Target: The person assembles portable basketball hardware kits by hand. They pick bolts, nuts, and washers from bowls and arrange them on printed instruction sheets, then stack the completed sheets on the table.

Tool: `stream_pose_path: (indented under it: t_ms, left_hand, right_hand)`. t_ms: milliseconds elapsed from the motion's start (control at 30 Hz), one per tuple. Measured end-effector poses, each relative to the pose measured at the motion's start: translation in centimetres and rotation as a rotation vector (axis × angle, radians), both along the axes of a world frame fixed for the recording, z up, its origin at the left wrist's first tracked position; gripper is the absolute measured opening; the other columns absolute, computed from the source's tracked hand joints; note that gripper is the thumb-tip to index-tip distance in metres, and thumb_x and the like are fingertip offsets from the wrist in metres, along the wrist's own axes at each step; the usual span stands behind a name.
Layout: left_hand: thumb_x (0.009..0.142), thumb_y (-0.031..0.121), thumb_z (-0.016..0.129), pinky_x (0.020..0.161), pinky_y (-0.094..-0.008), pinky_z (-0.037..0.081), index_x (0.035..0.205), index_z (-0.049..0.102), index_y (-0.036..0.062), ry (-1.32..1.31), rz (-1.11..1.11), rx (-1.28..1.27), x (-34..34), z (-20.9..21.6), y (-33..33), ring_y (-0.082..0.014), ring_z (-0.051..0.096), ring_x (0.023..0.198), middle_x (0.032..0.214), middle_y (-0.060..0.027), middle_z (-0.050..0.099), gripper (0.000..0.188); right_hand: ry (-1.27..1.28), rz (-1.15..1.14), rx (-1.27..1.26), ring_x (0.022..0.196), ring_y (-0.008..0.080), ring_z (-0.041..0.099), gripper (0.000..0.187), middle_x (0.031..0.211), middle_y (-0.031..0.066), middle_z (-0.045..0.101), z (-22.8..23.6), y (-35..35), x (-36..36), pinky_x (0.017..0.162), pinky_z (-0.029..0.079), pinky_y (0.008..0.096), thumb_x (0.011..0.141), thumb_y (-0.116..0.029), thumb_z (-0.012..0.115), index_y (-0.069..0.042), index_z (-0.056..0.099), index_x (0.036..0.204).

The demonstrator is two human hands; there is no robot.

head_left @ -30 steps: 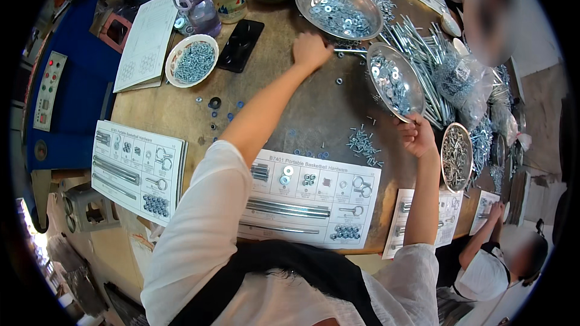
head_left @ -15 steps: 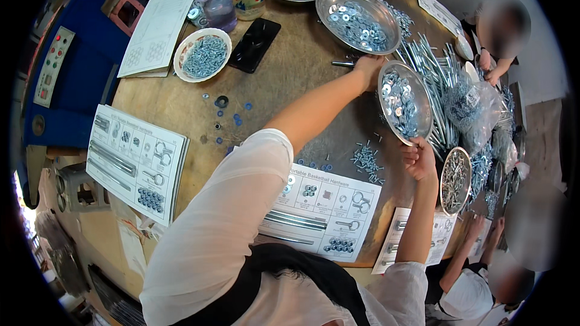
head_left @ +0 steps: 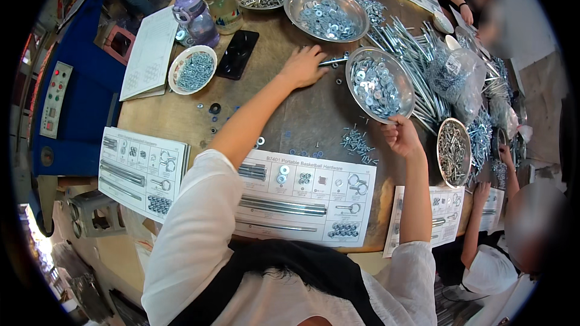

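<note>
My right hand (head_left: pixel 400 136) pinches the near rim of a shallow steel bowl (head_left: pixel 400 67) with loose flat washers (head_left: pixel 371 87) in it. To the left, my left hand (head_left: pixel 304 66) rests on the tabletop with its fingers spread. By its fingertips lies a short shiny metal rod (head_left: pixel 333 61); whether they touch it I cannot tell. A few small nuts (head_left: pixel 339 81) lie between that hand and the bowl. Just beyond stands a larger steel bowl (head_left: pixel 295 1) that also holds washers. Below my right hand's bowl, small screws (head_left: pixel 357 143) lie in a loose pile.
Printed hardware sheets (head_left: pixel 284 229) lie along the near edge. At the left are a bowl of screws (head_left: pixel 194 70), a black phone (head_left: pixel 238 54) and a purple bottle (head_left: pixel 202 27). Long metal rods (head_left: pixel 411 66) and bagged hardware (head_left: pixel 453 75) crowd the right, where other people's hands work.
My left hand has left the far edge of the washer bowl and come left onto the tabletop. My right hand keeps its hold on the bowl's near rim. The head view has shifted.
</note>
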State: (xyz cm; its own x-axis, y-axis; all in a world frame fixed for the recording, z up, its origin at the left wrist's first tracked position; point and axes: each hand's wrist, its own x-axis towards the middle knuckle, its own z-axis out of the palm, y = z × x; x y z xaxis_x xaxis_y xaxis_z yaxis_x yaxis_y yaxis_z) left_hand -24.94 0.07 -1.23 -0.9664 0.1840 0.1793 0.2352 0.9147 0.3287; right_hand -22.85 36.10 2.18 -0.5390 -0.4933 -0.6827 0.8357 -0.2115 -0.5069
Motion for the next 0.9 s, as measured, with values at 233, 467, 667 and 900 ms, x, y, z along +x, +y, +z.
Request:
stream_pose_path:
  t_ms: [233, 467, 667, 900]
  left_hand:
    - [0.094, 0.038, 0.065, 0.115, -0.0446, 0.036, 0.139, 0.051, 0.0034, 0.02, -0.029, 0.079, 10.6, -0.1, -2.7, -0.0362, 0.042, 0.137, 0.144, -0.0181, 0.046, 0.059]
    - [0.094, 0.031, 0.064, 0.12, -0.0451, 0.029, 0.146, 0.043, 0.0011, -0.063, -0.169, 0.132, 19.2, 0.5, 0.1, -0.0348, 0.039, 0.143, 0.146, -0.0193, 0.048, 0.064]
    - [0.094, 0.011, 0.062, 0.093, -0.0399, 0.05, 0.124, 0.067, 0.0096, 0.03, 0.168, 0.323, 17.3, 3.1, -2.4, -0.0329, 0.063, 0.109, 0.114, -0.0167, 0.062, 0.031]
    - [0.089, 0.008, 0.067, 0.082, -0.0387, 0.053, 0.105, 0.074, 0.0076, -0.094, 0.234, 0.394, 18.3, 0.6, -2.5, -0.0308, 0.066, 0.092, 0.101, -0.0146, 0.062, 0.018]
  right_hand:
    - [0.137, -0.046, 0.099, 0.055, 0.005, 0.051, 0.029, 0.07, -0.0019, 0.056, -1.5, -3.6, 2.0, 0.046, 0.044, 0.0176, 0.097, -0.025, 0.056, 0.003, 0.063, 0.096]
    - [0.362, 0.009, -0.018, 0.076, 0.0079, 0.061, 0.034, 0.094, -0.0017, 0.064, -2.6, -6.7, 7.5, 0.065, 0.052, 0.0203, 0.1, -0.028, 0.062, -0.004, 0.065, 0.125]
    - [1.438, 0.26, 0.601, 0.088, 0.0231, 0.066, 0.042, 0.105, 0.0124, 0.063, -2.0, -15.0, 11.0, 0.081, 0.054, 0.0331, 0.081, -0.004, 0.075, -0.009, 0.067, 0.122]
    - [1.504, 0.325, 0.809, 0.096, 0.0289, 0.066, 0.034, 0.103, 0.0077, 0.064, -3.2, -18.1, 11.3, 0.081, 0.053, 0.0403, 0.079, -0.016, 0.08, -0.013, 0.068, 0.111]
